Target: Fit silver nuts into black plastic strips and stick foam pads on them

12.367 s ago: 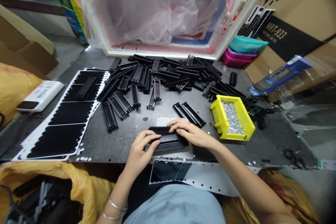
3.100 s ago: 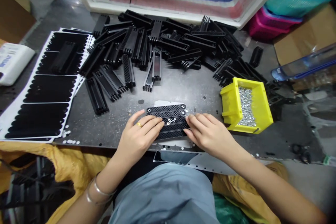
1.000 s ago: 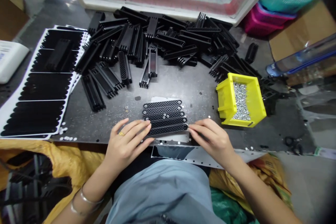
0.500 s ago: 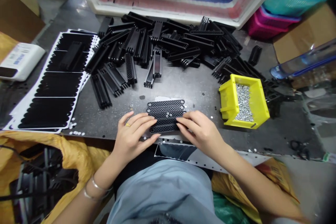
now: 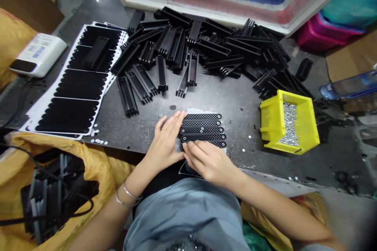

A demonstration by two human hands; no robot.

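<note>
Several black strips with a lattice surface (image 5: 203, 130) lie side by side near the table's front edge. Small silvery rings sit in holes at strip ends, and a couple more rings (image 5: 202, 130) lie loose on a middle strip. My left hand (image 5: 166, 139) rests with stretched fingers against the strips' left ends, holding nothing. Across the front strip, my right hand (image 5: 207, 160) has its thumb and fingers pinched together at that strip's left end. Whatever is between those fingertips is hidden.
A heap of black slotted plastic parts (image 5: 194, 47) spreads across the back. At right stands a yellow bin (image 5: 269, 119) of small metal pieces. Sheets of black strips (image 5: 70, 84) and a white device (image 5: 39, 55) are at left. A yellow sack (image 5: 112, 168) hangs open below.
My right hand has moved from the strips' right side to the front left end. More rings now sit at strip ends, fewer loose in the middle. My left hand has shifted to the left ends.
</note>
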